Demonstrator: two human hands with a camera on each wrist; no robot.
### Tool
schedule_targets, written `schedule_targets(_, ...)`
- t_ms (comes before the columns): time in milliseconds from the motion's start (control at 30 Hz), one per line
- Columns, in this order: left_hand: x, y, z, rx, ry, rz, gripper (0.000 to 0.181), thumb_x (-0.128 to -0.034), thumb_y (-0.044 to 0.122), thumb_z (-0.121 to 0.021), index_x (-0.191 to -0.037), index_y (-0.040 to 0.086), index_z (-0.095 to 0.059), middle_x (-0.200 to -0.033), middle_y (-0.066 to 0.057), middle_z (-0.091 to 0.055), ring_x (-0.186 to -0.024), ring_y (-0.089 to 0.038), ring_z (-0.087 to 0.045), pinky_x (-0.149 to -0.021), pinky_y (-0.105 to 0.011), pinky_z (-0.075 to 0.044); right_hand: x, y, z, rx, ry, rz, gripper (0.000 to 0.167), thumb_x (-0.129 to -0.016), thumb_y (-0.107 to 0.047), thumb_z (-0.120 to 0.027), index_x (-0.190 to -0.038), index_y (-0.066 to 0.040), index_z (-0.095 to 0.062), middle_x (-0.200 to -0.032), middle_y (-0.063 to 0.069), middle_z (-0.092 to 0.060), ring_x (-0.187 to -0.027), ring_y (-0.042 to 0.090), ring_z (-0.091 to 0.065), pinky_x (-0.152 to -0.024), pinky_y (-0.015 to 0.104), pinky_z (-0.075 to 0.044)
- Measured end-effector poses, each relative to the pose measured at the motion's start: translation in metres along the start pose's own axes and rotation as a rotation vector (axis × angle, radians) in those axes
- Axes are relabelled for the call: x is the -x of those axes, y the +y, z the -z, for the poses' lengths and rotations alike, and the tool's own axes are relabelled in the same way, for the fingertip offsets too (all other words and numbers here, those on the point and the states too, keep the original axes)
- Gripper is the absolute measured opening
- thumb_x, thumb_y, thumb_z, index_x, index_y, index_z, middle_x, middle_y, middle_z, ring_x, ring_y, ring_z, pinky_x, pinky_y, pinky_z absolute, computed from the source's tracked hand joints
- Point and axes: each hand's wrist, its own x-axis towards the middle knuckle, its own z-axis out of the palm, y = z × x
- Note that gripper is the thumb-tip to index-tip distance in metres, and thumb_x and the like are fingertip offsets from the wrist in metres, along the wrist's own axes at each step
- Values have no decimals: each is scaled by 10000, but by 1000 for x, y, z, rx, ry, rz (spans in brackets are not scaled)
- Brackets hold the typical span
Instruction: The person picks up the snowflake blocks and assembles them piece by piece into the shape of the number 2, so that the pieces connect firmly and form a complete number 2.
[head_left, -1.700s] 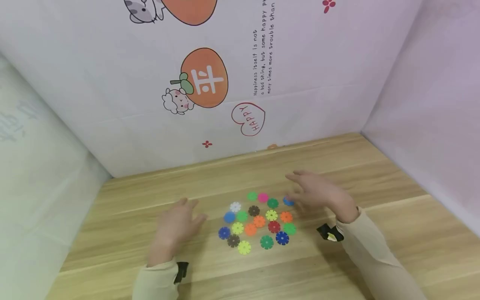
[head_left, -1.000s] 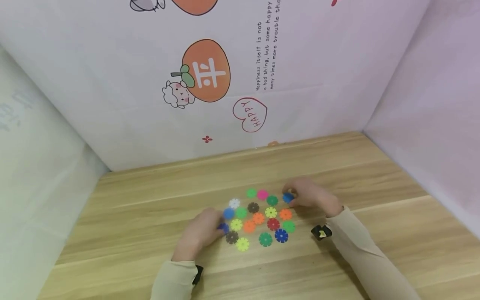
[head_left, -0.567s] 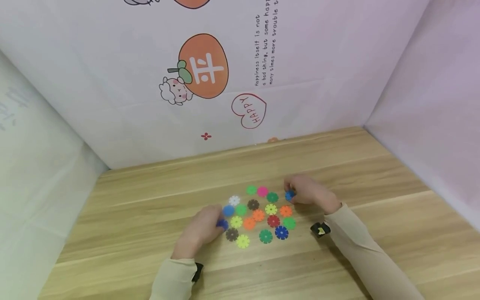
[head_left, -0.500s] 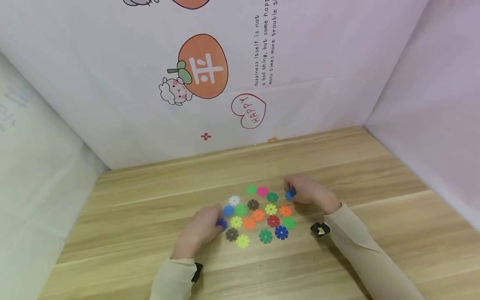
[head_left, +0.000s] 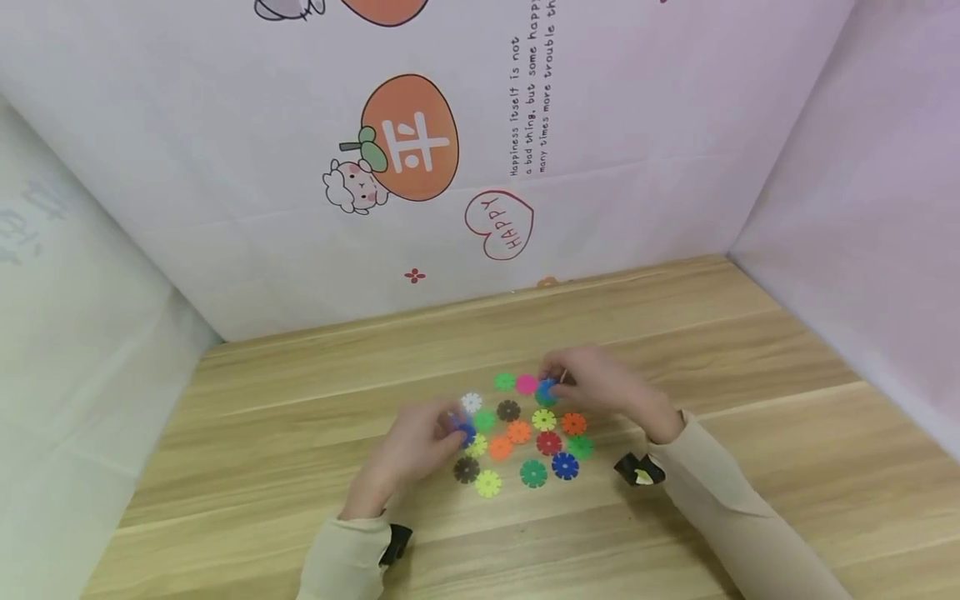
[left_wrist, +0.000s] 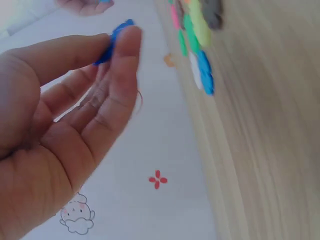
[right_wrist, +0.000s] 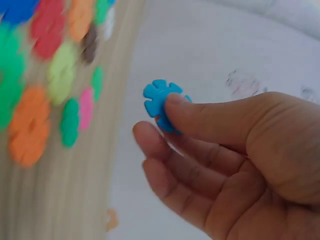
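Above the worktop (head_left: pixel 592 542), our left hand (head_left: pixel 414 439) pinches a dark-blue disc (head_left: pixel 467 434) and our right hand (head_left: pixel 602 385) a light-blue disc (right_wrist: pixel 158 101), presumably to leave most of each rim uncovered.

A thin dark blue disc (head_left: pixel 467 434) is pinched in the left hand (head_left: pixel 417 443), raised above the surface (head_left: pixel 232 450). The right hand (head_left: pixel 600 385) pinches a light blue disc (right_wrist: pixel 158 100), notched like petals, nearer the surface's far edge.

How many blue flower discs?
4: navy disc in the left hand, light blue disc in the right hand, second light blue disc by the white disc, second navy disc by the red disc. Hands may hide more.
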Motion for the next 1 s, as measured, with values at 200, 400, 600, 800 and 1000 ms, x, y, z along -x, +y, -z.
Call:
schedule_targets(200,-1,11,-3,150,68,-19,101,-896,96,-649,-997,97,-656,-916,-53,-691,-796,-159,-672,-681,-257,-554,3,-28,-3,-79,61,131,59,-873,-51,-690,-926,-76,-683,-815,-25,-686,-693,107,-635,-618,225,-528)
schedule_targets(400,-1,19,-2,394,114,26,171,-900,80,-647,-1062,27,-634,-877,-108,-699,-718,-213,-691,-653,-409,-580,2,-39,-14,-163,153,243,72,-854,-31,-707,-887,-91,-686,-812,1,-701,-696,58,-645,-609,201,-534)
schedule_targets(600,-2,23,0,517,150,111,159,-903,78,-639,-1054,31,-642,-839,-136,-706,-732,-327,-695,-680,-463,-574,0,-43,-22,-241,154,318,76,-853,2,-698,-884,-64,-675,-833,63,-704,-735,162,-686,-654,211,-552)
schedule_targets(800,-2,23,0,588,162,148,173,-904,80,-635,-1066,21,-626,-851,-167,-700,-781,-396,-684,-701,-453,-574,-1,-48,-25,-274,173,320,87,-838,28,-702,-882,-44,-678,-826,85,-695,-726,179,-683,-656,203,-552)
schedule_targets(1000,-2,23,-1,599,158,132,165,-901,67,-632,-1059,20,-619,-872,-198,-702,-787,-399,-685,-679,-401,-581,-2,-48,-27,-298,187,343,98,-816,70,-705,-859,-17,-687,-835,120,-694,-740,218,-692,-672,213,-556)
